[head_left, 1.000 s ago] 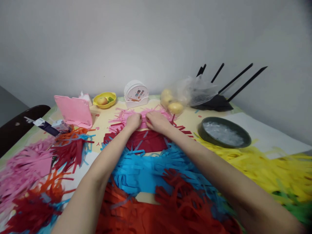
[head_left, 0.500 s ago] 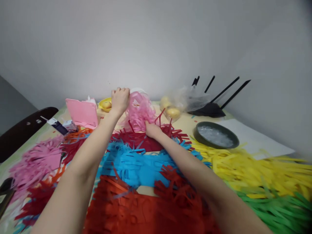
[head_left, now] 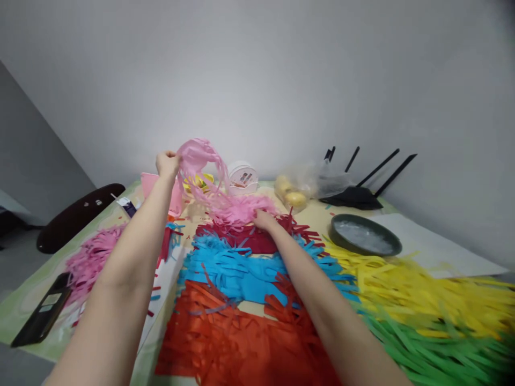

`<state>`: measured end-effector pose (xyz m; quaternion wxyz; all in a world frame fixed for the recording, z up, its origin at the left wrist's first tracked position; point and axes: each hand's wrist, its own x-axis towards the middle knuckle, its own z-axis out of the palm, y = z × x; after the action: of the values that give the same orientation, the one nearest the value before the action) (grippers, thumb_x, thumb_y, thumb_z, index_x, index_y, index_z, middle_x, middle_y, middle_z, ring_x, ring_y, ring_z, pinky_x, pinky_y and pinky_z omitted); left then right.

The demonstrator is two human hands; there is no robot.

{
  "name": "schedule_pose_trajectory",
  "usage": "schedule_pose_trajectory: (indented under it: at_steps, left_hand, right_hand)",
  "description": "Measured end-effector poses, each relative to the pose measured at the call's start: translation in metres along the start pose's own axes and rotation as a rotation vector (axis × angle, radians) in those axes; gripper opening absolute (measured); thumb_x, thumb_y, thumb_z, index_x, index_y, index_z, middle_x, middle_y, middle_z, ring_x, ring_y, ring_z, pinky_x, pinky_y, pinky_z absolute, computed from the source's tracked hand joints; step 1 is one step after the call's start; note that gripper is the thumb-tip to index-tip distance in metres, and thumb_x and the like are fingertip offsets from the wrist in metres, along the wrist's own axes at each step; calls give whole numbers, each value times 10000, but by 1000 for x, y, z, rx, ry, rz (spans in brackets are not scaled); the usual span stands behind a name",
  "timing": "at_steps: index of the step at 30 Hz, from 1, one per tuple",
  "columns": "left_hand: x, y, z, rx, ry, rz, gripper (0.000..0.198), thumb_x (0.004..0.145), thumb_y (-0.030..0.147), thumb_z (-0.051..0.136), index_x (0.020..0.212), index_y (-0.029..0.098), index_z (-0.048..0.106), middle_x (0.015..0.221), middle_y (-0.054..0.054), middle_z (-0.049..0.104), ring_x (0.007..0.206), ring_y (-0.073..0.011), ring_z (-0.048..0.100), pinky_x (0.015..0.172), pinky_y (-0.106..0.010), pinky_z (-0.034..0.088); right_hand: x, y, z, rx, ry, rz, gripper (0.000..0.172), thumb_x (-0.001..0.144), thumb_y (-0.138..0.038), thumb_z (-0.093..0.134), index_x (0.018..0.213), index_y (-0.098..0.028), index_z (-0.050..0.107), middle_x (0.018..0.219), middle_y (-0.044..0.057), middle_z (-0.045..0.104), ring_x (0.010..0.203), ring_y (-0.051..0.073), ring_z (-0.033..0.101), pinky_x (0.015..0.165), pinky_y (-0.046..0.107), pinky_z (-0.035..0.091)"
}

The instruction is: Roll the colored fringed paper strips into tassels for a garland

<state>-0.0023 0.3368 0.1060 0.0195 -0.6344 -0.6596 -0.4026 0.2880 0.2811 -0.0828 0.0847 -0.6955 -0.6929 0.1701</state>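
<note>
My left hand is closed on one end of a pink tissue paper fringe, lifted above the back of the table. Its strips hang and trail down to the right. At the other end, my right hand pinches the pink fringe low over the table, just behind a dark red fringe. Nearer to me lie a blue fringe and an orange-red fringe, partly under my right forearm. Another pink fringe pile rests at the left, partly behind my left arm.
Yellow and green fringes spread at the right. Behind them stand a dark bowl, a bag of yellow fruit and a black router with antennas. A white round container is by the wall; a phone lies left.
My left hand has moved left, pulling the pink fringe out from a bunch into a stretched length. My right hand stays on its end. The view has shifted slightly; the left table edge shows more.
</note>
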Motion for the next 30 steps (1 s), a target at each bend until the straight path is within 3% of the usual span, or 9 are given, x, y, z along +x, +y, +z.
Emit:
schedule_pose_trajectory:
  at_steps: [3,6,9,13,15,18,22,26,30]
  left_hand:
    - [-5,9,-29,6,162,-32,326,934,379,567,1146,134,600,1128,-82,635,996,-214,631,864,-423,536]
    - [-25,25,-57,9,215,57,290,990,295,442,1150,103,589,1145,-107,644,1031,-195,605,929,-389,478]
    - [-74,38,-69,24,90,227,180,933,251,514,948,155,666,995,-64,708,951,-189,604,931,-339,424]
    - [-172,39,-56,236,-149,529,152,897,239,547,818,193,669,885,-91,720,965,-267,589,949,-439,366]
    - [-215,35,-47,302,-255,690,189,916,202,498,847,206,674,875,-101,722,951,-273,593,956,-462,357]
    - [-260,27,-40,288,-361,780,219,927,186,474,878,232,683,887,-100,723,951,-267,599,1012,-482,331]
    - [-295,16,-40,202,-431,729,211,933,208,488,956,248,694,965,-96,728,991,-266,599,1030,-482,338]
    - [-330,5,-41,-59,-334,505,227,930,261,516,1097,250,669,1190,-102,679,1113,-272,564,988,-440,406]
    - [-362,0,-39,-439,-457,112,155,894,308,551,869,242,689,869,-49,720,823,-218,649,790,-352,509]
  right_hand:
    - [-10,-8,-5,22,75,-40,347,940,-335,591,1237,-155,575,1222,97,608,1025,215,632,857,422,550]
    - [-25,-12,-19,53,185,-84,330,936,-337,599,1212,-156,588,1197,87,620,1008,208,637,851,419,551]
    - [-57,-19,-42,90,343,-148,277,992,-310,489,1162,-128,611,1125,96,655,980,197,642,874,400,527]
    - [-129,-38,-64,109,547,-290,399,1028,-357,335,1261,-136,571,1261,140,612,1127,219,567,968,364,445]
    - [-166,-50,-63,46,605,-511,392,975,-396,477,1280,-173,580,1320,127,590,1214,260,497,1018,403,388]
    - [-207,-60,-48,-123,540,-753,319,921,-349,587,1184,-181,653,1219,129,658,1145,308,513,967,461,372]
    - [-229,-55,-16,-74,345,-659,198,948,-250,536,917,-164,711,928,115,705,941,259,582,838,398,410]
    - [-240,-44,11,107,293,-572,152,931,-205,555,869,-168,689,861,82,689,833,204,608,763,319,445]
    - [-250,-44,31,229,292,-515,149,916,-181,573,792,-179,656,791,39,684,752,170,623,692,268,463]
